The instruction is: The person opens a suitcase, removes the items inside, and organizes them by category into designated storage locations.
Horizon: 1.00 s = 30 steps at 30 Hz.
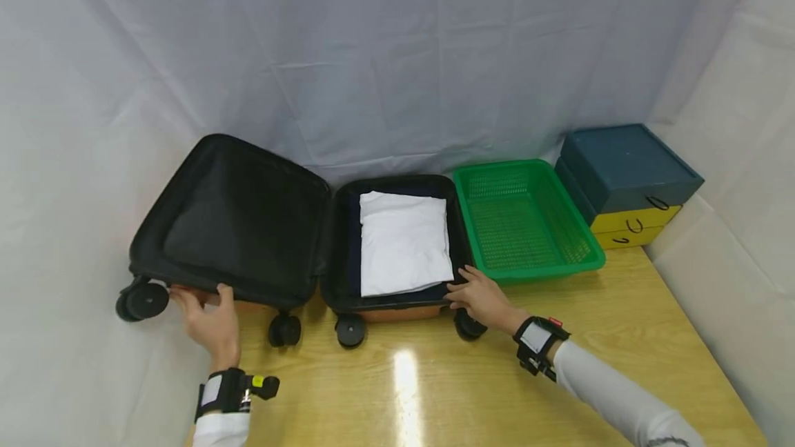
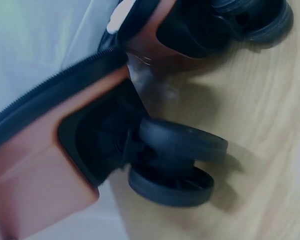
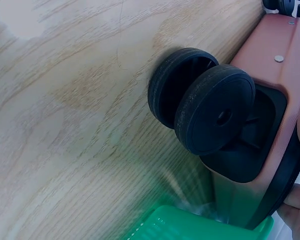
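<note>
An open suitcase with a black lining and a pinkish-orange shell lies in the head view. My left hand (image 1: 213, 326) holds the front edge of its lid half (image 1: 248, 219), which is tilted up on the left. The left wrist view shows the lid's shell (image 2: 45, 180) and a black caster wheel (image 2: 177, 160), but not the hand. My right hand (image 1: 481, 299) rests with fairly straight fingers (image 3: 297, 200) on the front right corner of the base half (image 1: 338, 261). A folded white cloth (image 1: 404, 243) lies in the base on dark blue fabric (image 1: 355, 247).
A green perforated basket (image 1: 528, 274) stands against the suitcase's right side. Farther right are stacked drawer boxes (image 1: 633, 164), blue above yellow. White curtains (image 1: 373, 54) hang behind and at both sides of the wooden table (image 1: 497, 392).
</note>
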Each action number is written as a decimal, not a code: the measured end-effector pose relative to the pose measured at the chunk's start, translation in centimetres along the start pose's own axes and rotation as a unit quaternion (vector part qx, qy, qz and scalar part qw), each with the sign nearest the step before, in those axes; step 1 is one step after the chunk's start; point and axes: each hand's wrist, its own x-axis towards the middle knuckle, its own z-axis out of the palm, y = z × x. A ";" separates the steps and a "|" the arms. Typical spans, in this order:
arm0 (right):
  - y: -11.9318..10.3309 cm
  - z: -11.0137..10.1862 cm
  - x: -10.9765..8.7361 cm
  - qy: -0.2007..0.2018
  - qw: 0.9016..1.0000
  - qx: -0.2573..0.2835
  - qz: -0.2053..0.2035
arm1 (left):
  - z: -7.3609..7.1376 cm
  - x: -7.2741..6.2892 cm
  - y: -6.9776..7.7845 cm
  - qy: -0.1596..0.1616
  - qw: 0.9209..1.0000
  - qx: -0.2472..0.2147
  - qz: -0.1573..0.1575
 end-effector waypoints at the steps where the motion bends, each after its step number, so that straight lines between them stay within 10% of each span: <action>1: 0.0 0.0 -0.1 0.000 1.000 -0.003 0.000 | -0.1 0.0 -0.5 0.002 1.000 -0.006 -0.012; 12: -0.1 0.1 -0.1 0.021 1.000 -0.002 -0.009 | 0.1 0.0 -3.3 -0.016 0.993 -0.024 -0.116; 30: 0.2 0.1 -0.4 0.019 1.000 0.024 -0.003 | -0.4 -1.7 -6.2 -0.102 0.932 0.004 -0.348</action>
